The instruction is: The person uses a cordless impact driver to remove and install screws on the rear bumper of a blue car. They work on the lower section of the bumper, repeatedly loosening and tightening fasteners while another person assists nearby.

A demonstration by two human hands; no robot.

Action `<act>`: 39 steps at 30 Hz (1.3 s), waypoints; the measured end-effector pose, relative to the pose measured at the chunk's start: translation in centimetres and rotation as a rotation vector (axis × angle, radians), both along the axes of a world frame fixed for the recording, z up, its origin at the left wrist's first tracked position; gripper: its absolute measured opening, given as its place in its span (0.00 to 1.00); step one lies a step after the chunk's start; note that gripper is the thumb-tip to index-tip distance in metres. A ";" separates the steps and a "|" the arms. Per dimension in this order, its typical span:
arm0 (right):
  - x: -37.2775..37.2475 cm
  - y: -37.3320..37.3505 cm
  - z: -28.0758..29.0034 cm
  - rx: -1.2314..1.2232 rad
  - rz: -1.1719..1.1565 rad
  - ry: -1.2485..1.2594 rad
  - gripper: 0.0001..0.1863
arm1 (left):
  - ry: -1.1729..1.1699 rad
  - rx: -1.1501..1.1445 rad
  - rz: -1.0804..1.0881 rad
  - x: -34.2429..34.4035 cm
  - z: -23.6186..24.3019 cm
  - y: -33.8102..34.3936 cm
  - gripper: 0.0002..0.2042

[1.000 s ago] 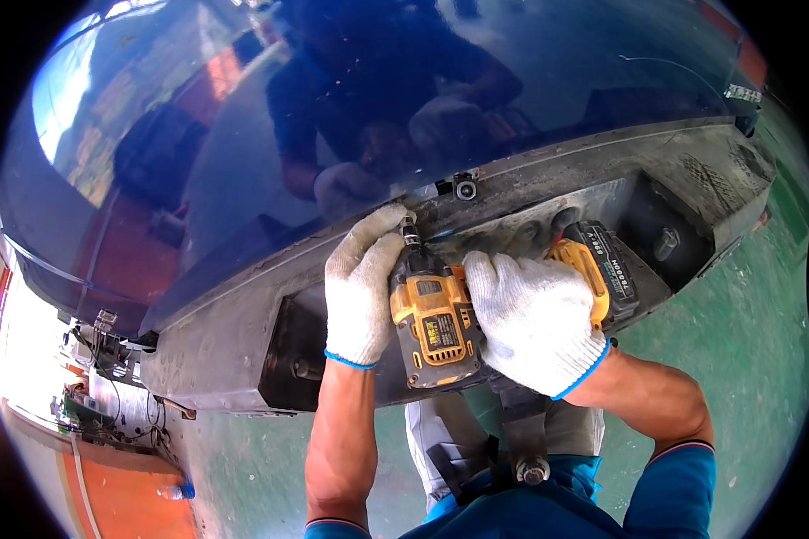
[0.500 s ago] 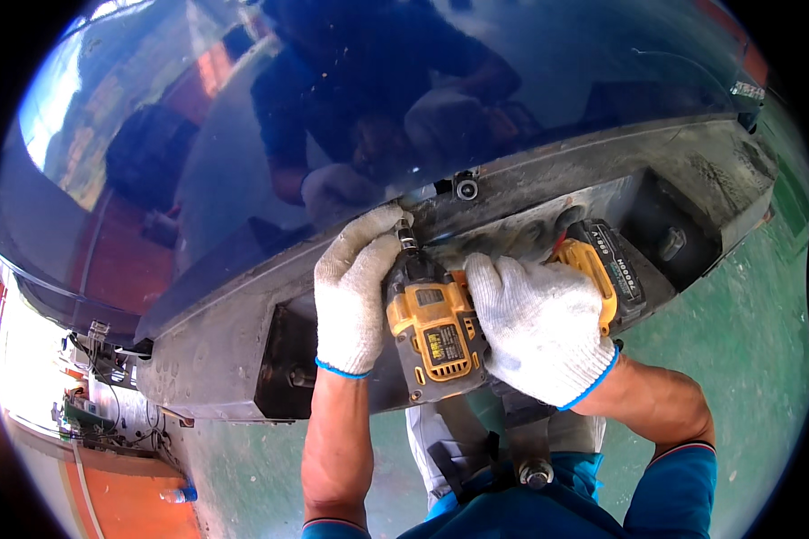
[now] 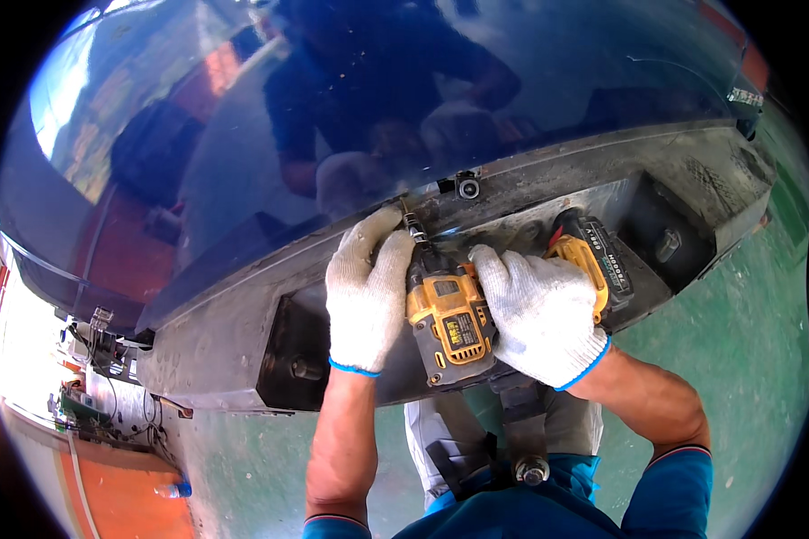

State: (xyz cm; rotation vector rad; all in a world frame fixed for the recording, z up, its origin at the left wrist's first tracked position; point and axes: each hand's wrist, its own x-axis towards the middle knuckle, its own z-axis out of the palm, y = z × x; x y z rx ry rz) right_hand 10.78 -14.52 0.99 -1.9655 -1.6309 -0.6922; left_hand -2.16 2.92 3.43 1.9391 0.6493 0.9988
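My right hand (image 3: pixel 539 310), in a white knit glove with a blue cuff, is wrapped round the handle of a yellow and black cordless impact driver (image 3: pixel 449 319). Its black battery pack (image 3: pixel 609 268) juts out to the right. The driver's silver socket (image 3: pixel 414 229) points up and away, against the upper edge of a dark grey bumper (image 3: pixel 216 359) below a glossy blue panel (image 3: pixel 476 81). My left hand (image 3: pixel 367 301), gloved alike, is closed with thumb and forefinger bent beside the socket tip; whatever they pinch is hidden.
A small round camera-like fitting (image 3: pixel 467 187) sits on the bumper edge right of the socket. Two dark recesses with bolts, one being the right recess (image 3: pixel 670 238), open in the bumper. Green floor (image 3: pixel 728 359) lies below; cables and equipment (image 3: pixel 103 359) stand far left.
The driver and both hands have shifted slightly right in the picture. The driver's body has tilted a little, its socket still at the bumper's upper edge.
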 end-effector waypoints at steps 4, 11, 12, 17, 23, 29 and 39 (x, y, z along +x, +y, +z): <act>0.1 0.2 -0.1 0.024 -0.005 -0.045 0.24 | 0.135 -0.019 -0.040 0.0 1.9 0.6 0.20; 0.1 0.1 -0.9 -0.054 -0.018 0.022 0.35 | 0.121 -0.023 -0.029 0.1 1.5 0.7 0.20; 0.1 0.1 -0.9 -0.053 -0.015 0.023 0.34 | 0.116 -0.030 -0.032 0.1 1.4 0.7 0.20; -0.1 0.0 -0.5 -0.057 -0.012 0.015 0.33 | 0.114 -0.059 -0.043 0.0 1.5 0.9 0.20; -0.2 -0.2 -0.1 -0.072 -0.015 -0.001 0.34 | 0.068 -0.044 -0.075 -0.2 1.4 0.8 0.19; -0.3 0.0 0.1 -0.085 -0.009 0.021 0.34 | 0.059 -0.105 -0.093 -0.2 1.3 0.9 0.20; -0.4 0.1 0.3 -0.076 -0.012 -0.001 0.34 | 0.050 -0.022 -0.110 -0.2 0.9 1.5 0.18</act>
